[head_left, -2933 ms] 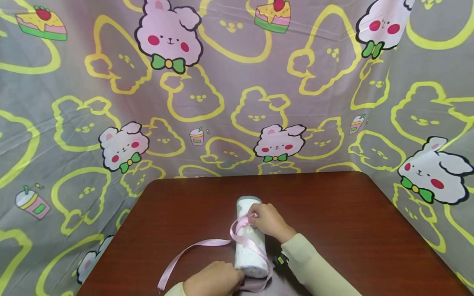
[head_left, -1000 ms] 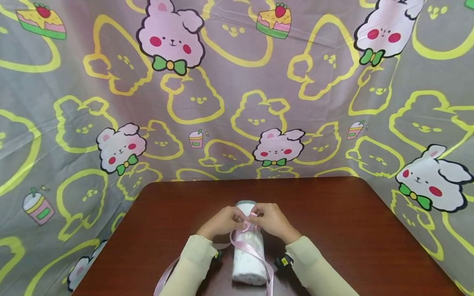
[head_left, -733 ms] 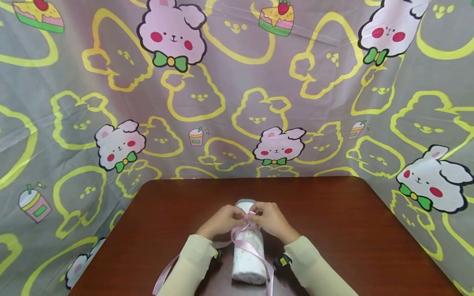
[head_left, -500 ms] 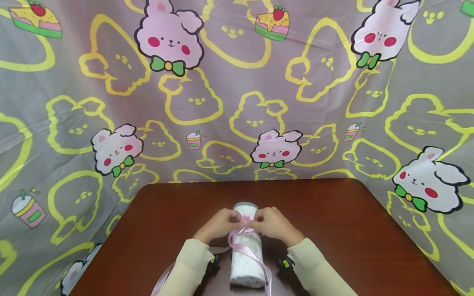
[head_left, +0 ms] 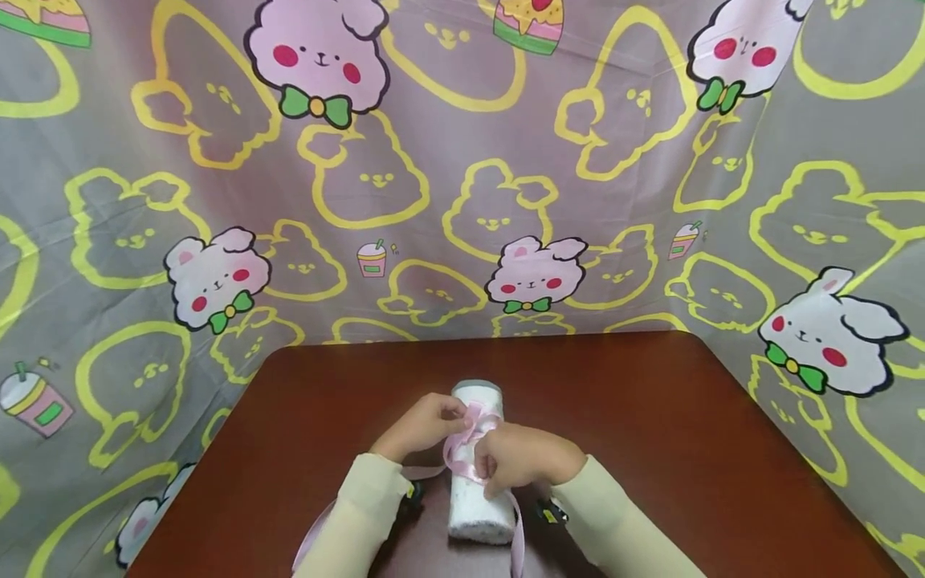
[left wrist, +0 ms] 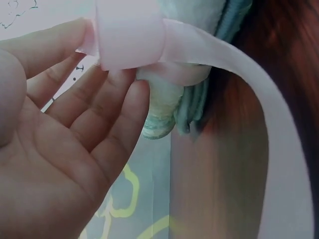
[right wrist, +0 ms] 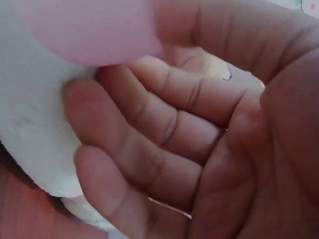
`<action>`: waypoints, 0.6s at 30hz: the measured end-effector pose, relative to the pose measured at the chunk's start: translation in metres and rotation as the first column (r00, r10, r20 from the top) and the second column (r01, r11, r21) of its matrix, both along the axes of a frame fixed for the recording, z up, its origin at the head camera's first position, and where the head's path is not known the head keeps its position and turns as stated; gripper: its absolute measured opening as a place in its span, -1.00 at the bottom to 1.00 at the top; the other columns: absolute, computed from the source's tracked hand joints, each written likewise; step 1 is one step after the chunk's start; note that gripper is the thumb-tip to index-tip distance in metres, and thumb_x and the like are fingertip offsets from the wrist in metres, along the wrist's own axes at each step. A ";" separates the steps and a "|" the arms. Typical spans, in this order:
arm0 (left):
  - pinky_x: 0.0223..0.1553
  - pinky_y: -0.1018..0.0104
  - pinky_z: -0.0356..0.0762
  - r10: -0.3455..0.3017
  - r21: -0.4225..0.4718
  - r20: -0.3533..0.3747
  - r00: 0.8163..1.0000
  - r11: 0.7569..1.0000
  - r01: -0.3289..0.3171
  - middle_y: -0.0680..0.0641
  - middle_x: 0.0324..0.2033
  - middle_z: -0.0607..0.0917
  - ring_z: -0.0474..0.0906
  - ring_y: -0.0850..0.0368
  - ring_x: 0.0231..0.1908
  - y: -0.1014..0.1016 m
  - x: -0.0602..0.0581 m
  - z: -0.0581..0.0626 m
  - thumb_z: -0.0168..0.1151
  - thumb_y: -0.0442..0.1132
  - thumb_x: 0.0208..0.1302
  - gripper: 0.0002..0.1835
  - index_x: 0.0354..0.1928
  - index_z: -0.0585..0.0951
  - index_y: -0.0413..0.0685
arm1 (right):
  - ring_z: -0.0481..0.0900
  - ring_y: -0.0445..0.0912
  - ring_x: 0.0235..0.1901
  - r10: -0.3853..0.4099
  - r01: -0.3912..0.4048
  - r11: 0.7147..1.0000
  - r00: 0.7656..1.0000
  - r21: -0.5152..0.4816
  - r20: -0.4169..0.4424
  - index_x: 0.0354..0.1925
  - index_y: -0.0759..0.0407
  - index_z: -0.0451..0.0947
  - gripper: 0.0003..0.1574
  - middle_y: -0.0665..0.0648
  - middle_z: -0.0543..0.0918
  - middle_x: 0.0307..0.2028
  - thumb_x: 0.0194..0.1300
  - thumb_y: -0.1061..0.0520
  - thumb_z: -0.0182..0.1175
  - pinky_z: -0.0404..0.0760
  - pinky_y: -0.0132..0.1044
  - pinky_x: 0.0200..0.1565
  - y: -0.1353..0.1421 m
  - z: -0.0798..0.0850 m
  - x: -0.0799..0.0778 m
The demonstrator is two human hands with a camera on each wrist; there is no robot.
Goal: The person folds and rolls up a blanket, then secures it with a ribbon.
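Observation:
A white, soft-looking rolled towel lies lengthwise on the table, its grey-edged end away from me. Pink ribbon wraps round it and crosses over its top, with loops around the crossing. My left hand pinches the ribbon at the roll's left side. In the left wrist view its thumb and forefinger hold a ribbon piece, the other fingers loosely bent. My right hand, over the roll's right side, pinches another part of the ribbon with fingers curled; the right wrist view shows a blurred pink loop at its fingertips.
The brown wooden table extends around the roll. One ribbon tail runs left under my left forearm; another hangs by the roll's near right side. A cartoon-printed cloth encloses the table's back and sides.
My left hand has come from the roll's near end up to the ribbon crossing. Lately my right hand has moved nearer to me, apart from the left, drawing ribbon with it.

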State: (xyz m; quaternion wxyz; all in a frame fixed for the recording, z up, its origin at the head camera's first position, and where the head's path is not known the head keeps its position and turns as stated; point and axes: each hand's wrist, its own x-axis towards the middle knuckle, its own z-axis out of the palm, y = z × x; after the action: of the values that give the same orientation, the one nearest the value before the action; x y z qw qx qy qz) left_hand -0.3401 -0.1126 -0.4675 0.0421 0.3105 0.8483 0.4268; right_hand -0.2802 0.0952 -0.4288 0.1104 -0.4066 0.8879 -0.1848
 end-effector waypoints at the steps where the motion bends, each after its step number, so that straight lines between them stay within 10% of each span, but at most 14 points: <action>1: -0.32 0.31 0.50 0.003 0.004 0.002 1.000 1.000 -0.003 0.13 -0.43 0.65 0.54 0.18 -0.35 -0.001 -0.001 0.001 0.30 -0.25 0.27 -0.96 -0.33 0.69 -0.02 | 0.36 -0.35 -0.60 0.008 -0.008 1.000 1.000 0.002 -0.011 -0.54 -0.01 0.57 -0.79 -0.25 0.45 -0.64 -0.12 0.24 0.41 0.38 -0.46 -0.52 0.001 0.001 -0.002; 18: -0.32 0.31 0.49 0.042 -0.011 0.013 0.999 0.999 -0.041 0.16 -0.47 0.63 0.48 0.24 -0.40 -0.002 0.002 0.006 0.33 -0.24 0.25 -0.95 -0.35 0.68 -0.02 | 0.54 -0.16 -0.43 -0.175 0.189 0.972 0.979 -0.137 0.105 -0.30 0.06 0.66 -0.53 -0.10 0.60 -0.47 -0.09 0.54 0.17 0.56 -0.27 -0.42 0.073 0.031 -0.023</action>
State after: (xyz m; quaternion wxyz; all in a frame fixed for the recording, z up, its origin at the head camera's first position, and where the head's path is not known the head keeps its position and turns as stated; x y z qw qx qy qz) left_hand -0.3384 -0.1146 -0.4616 0.0402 0.2899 0.8565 0.4252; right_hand -0.3034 0.1677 -0.3975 0.1039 -0.3214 0.8994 -0.2774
